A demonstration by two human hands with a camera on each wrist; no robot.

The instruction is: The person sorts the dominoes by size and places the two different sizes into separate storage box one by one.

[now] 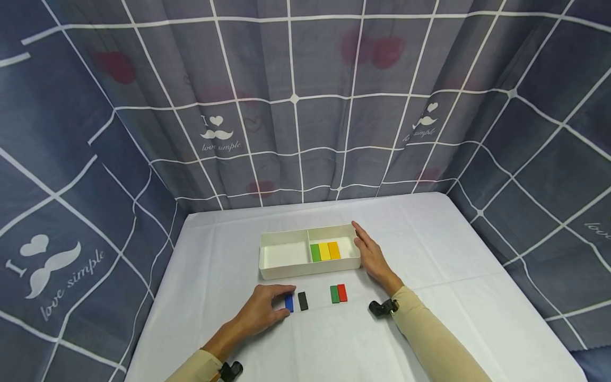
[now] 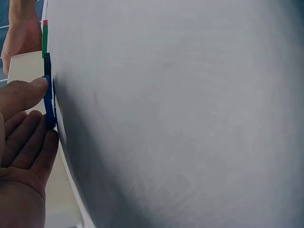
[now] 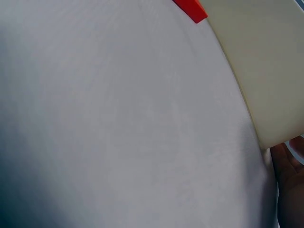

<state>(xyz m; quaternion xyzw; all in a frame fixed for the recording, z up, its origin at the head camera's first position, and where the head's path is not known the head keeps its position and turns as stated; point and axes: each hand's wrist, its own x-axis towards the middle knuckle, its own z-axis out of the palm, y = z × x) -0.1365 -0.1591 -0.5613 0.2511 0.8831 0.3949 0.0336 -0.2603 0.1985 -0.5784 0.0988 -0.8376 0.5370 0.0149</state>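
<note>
My left hand (image 1: 261, 310) pinches a small blue block (image 1: 289, 303) lengthwise between thumb and fingers at the table surface. In the left wrist view, the thumb presses one end of the blue block (image 2: 49, 102) and the fingertips meet the other. Just right of it lies a black block (image 1: 303, 301). My right hand (image 1: 374, 260) rests against the right end of a white two-compartment box (image 1: 286, 272), fingers stretched along its end wall. Inside the right compartment, a light green block (image 1: 315, 253), a yellow block (image 1: 324, 251) and an orange block (image 1: 334, 250) stand side by side.
In front of the box, a dark green block (image 1: 334, 294) and a red block (image 1: 342, 293) lie touching. A white cloth covers the table (image 1: 229, 249). Dark grid-patterned curtains (image 1: 315, 127) enclose its back and sides.
</note>
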